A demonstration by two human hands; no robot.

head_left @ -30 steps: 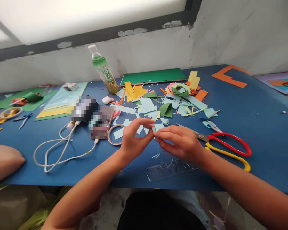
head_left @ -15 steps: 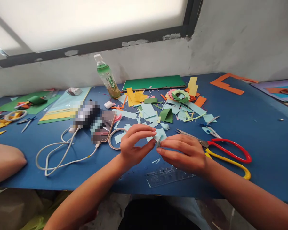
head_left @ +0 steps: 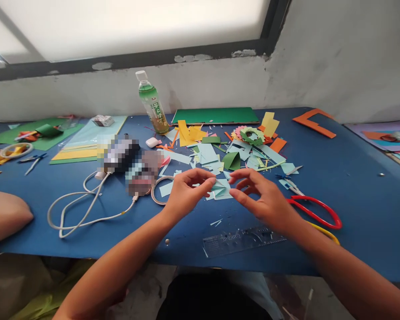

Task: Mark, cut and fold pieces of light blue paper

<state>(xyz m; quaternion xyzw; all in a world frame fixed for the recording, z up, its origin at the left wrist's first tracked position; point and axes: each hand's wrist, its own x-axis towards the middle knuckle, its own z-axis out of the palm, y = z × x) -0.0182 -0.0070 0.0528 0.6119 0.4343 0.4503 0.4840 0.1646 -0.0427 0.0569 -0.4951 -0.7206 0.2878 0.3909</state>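
Note:
My left hand [head_left: 185, 193] is above the blue table [head_left: 360, 186], its thumb and forefinger pinched on a small folded light-blue paper piece [head_left: 220, 189]. Just right of that piece is my right hand [head_left: 266, 200], fingers curled but apart and holding nothing. Behind the hands lies a heap of paper scraps [head_left: 220, 153] in light blue, green and yellow. Partly hidden by my right wrist are large scissors [head_left: 320, 211] with red and yellow handles. A clear ruler [head_left: 243, 238] lies at the table's near edge.
A green tea bottle [head_left: 153, 104] stands at the back beside a green card sheet [head_left: 216, 115]. A paper wreath [head_left: 251, 133], small scissors [head_left: 291, 184], a tape ring [head_left: 158, 189] and a white cable [head_left: 73, 209] lie around. Another person's arm [head_left: 3, 215] rests at the left.
My right hand has let go of the light-blue piece and opened its fingers. My left hand still pinches it. The view has shifted a little.

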